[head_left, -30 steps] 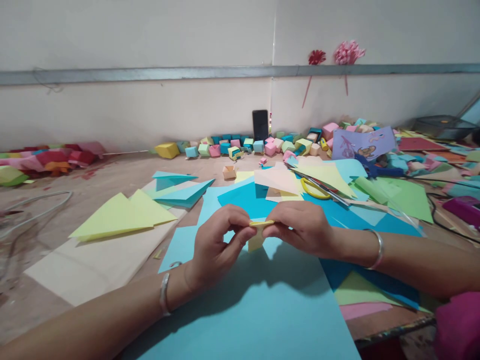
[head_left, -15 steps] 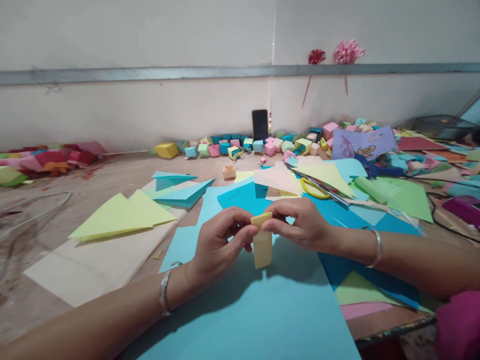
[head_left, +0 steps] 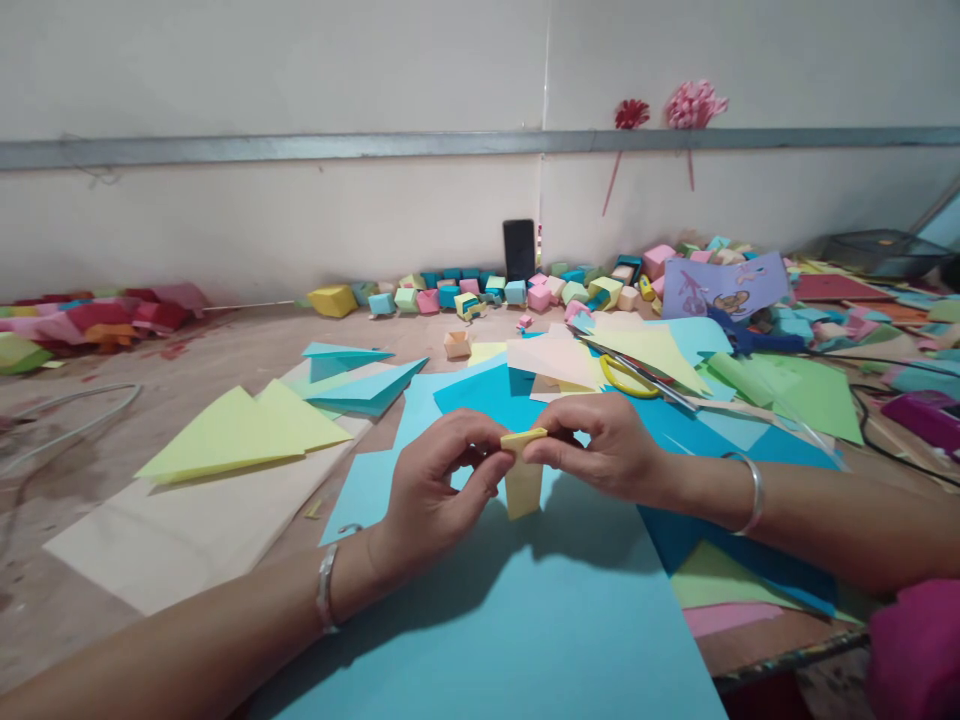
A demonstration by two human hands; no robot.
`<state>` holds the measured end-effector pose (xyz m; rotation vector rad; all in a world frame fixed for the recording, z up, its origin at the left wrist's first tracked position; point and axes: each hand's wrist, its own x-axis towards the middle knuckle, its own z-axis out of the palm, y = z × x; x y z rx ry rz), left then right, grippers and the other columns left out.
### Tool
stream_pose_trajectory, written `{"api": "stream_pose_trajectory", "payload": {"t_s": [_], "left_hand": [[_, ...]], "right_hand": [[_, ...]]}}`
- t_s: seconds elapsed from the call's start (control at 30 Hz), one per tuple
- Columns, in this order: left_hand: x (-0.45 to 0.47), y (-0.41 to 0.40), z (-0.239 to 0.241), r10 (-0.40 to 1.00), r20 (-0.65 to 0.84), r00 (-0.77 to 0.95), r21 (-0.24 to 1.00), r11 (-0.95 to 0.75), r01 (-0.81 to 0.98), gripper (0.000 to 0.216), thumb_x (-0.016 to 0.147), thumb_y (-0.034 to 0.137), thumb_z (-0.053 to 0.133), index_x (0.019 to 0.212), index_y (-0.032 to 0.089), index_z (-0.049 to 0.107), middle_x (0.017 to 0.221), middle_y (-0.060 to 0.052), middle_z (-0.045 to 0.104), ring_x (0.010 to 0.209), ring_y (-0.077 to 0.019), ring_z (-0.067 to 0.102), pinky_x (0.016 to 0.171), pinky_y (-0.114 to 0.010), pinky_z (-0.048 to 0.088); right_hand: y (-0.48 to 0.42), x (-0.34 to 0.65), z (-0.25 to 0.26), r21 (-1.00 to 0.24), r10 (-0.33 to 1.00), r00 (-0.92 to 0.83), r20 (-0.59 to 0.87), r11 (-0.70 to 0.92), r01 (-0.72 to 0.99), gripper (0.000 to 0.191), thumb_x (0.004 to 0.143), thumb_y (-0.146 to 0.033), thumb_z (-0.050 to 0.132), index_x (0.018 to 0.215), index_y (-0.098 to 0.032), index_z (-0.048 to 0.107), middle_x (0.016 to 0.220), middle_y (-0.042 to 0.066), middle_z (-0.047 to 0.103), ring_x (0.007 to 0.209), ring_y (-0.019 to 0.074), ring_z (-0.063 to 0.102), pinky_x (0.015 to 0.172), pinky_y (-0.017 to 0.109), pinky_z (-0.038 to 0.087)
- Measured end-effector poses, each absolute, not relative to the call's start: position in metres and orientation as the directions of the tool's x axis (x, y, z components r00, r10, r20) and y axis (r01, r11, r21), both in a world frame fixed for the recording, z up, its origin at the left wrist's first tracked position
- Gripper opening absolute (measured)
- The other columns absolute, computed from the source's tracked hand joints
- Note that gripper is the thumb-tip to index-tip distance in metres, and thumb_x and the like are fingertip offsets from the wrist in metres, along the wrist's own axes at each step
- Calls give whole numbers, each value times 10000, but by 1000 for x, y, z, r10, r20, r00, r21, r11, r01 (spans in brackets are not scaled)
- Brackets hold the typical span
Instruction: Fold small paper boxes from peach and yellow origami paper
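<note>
Between my two hands is a narrow folded strip of yellow paper [head_left: 523, 490], its folded edge up and its lower part hanging over the light blue sheet [head_left: 495, 620]. My left hand [head_left: 450, 465] pinches the strip's upper left corner between thumb and fingers. On the other side, my right hand [head_left: 592, 445] pinches the upper right corner in the same way. Both hands are closed and cast shadows on the blue sheet. Some fingertips are hidden behind the paper.
Yellow-handled scissors [head_left: 630, 378] lie among paper sheets beyond my right hand. Folded yellow-green paper [head_left: 240, 435] rests at left. Small paper boxes [head_left: 450, 297] line the wall beside an upright phone [head_left: 519, 250]. A small peach paper box [head_left: 457, 345] stands nearer. Black cables [head_left: 885, 440] run at right.
The yellow strip has tipped slightly, so its lower end sits higher in view and its top edge looks flatter. Both hands keep their pinch, almost in the same place.
</note>
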<state>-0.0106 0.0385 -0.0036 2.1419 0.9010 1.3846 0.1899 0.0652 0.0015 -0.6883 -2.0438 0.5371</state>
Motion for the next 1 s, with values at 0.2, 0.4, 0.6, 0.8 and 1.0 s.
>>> {"api": "stream_pose_trajectory", "payload": {"t_s": [0.2,0.4,0.6,0.8,1.0], "left_hand": [[-12,38,4,648,688,327,558,-760,332,45,854,177,649,809,178,649,710,-22,652,654,-127,592,548,-239,482],[-11,38,9,672,670,315,567,-737,367,156,894,224,611,747,186,645,644,1,639,570,-108,567,530,-240,464],[-12,40,5,680,668,302,591,-731,340,125,894,194,611,774,179,640,631,17,614,544,-86,543,510,-213,442],[-12,38,3,677,658,330,587,-736,338,129,897,205,611,774,180,642,611,16,610,550,-96,555,525,-227,453],[-10,34,5,760,574,306,715,-647,264,186,900,255,611,739,168,639,630,10,601,488,-77,552,471,-202,467]], "right_hand": [[64,189,4,-525,584,-463,667,809,263,360,891,-425,618,662,-147,614,536,-36,523,486,51,392,465,169,315],[65,190,3,-499,566,-476,673,822,273,329,925,-414,571,737,-155,644,562,-30,557,504,58,431,492,171,337],[65,190,4,-487,528,-502,685,844,224,280,951,-342,534,801,-147,668,591,-19,599,528,60,481,520,164,370],[59,190,6,-452,505,-470,724,862,230,306,933,-279,548,666,-145,618,539,-30,539,507,55,431,499,172,338],[58,190,6,-485,516,-483,708,852,198,329,939,-253,519,633,-143,566,540,-36,480,514,54,410,498,170,331]]}}
